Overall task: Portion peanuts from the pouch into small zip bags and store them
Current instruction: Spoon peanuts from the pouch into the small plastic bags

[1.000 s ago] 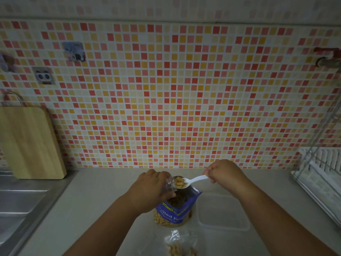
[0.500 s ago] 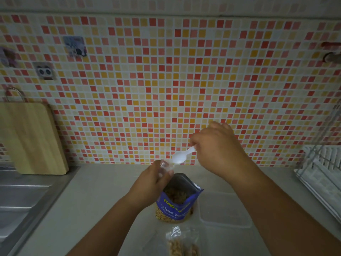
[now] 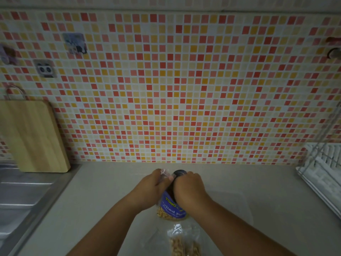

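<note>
The blue peanut pouch (image 3: 172, 209) stands open on the counter, with peanuts showing through its clear bottom. My left hand (image 3: 149, 189) pinches a small clear zip bag (image 3: 164, 172) at the pouch's left rim. My right hand (image 3: 188, 189) is closed in a fist, knuckles down over the pouch mouth. The white spoon it held a moment ago is hidden under it, inside the pouch. Filled zip bags of peanuts (image 3: 182, 244) lie in front of the pouch at the frame's bottom edge.
A clear plastic container (image 3: 232, 204) lies right of the pouch. A wooden cutting board (image 3: 33, 135) leans on the tiled wall at the left, above a steel sink (image 3: 20, 200). A white dish rack (image 3: 323, 172) stands at the right edge.
My right hand scooped peanuts, lifted the spoon above the zip bag, then dropped back down into the pouch mouth. My left hand has kept the zip bag beside the pouch.
</note>
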